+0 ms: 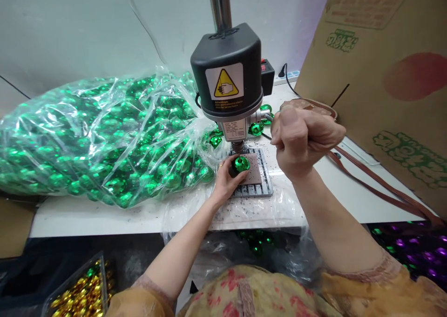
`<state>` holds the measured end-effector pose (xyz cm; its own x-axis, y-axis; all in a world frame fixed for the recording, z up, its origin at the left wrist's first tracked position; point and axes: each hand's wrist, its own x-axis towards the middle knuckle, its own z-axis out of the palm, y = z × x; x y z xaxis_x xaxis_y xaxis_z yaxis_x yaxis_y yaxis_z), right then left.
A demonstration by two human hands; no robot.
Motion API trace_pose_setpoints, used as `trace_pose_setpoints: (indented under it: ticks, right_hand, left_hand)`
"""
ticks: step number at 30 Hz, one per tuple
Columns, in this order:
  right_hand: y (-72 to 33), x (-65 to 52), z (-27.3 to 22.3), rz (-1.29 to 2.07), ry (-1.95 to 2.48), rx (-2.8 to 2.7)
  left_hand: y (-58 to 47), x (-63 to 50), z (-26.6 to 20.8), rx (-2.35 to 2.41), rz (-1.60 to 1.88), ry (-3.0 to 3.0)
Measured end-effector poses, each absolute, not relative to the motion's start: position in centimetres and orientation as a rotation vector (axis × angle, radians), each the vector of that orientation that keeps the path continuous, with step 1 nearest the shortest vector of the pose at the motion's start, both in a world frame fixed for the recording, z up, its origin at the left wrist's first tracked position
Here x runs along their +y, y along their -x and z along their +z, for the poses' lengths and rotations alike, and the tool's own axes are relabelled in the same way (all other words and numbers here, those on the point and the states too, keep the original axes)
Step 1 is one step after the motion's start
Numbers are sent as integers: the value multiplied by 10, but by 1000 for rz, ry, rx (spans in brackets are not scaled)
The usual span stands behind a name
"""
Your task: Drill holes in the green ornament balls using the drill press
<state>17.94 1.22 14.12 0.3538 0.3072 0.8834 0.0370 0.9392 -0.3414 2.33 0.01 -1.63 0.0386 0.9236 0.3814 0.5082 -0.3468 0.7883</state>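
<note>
My left hand point(228, 179) grips a shiny green faceted ball point(241, 164) between thumb and fingers. A dark hole or mark shows on top of the ball. It sits on a brown pad point(255, 172) over the slotted metal base point(267, 186) of a small bench drill press point(226, 70), right below the chuck point(238, 145). My right hand point(303, 138) is closed in a fist at the right of the machine, around the end of its feed lever point(267, 117). The hand mostly hides the lever.
A clear bag of green balls point(104, 140) fills the table's left. Loose green balls point(256, 129) lie behind the press. A cardboard box point(384, 75) and a bag with brown straps point(377, 179) stand right. Below are gold balls point(80, 291) and purple balls point(419, 249).
</note>
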Motion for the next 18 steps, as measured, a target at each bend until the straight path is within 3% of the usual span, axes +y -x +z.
trace_pose_setpoints:
  ticks: [18]
  right_hand:
    - [-181,21,118,31,181,-1249]
  left_hand:
    - [-24,-1,-16,1444,1253,-1869]
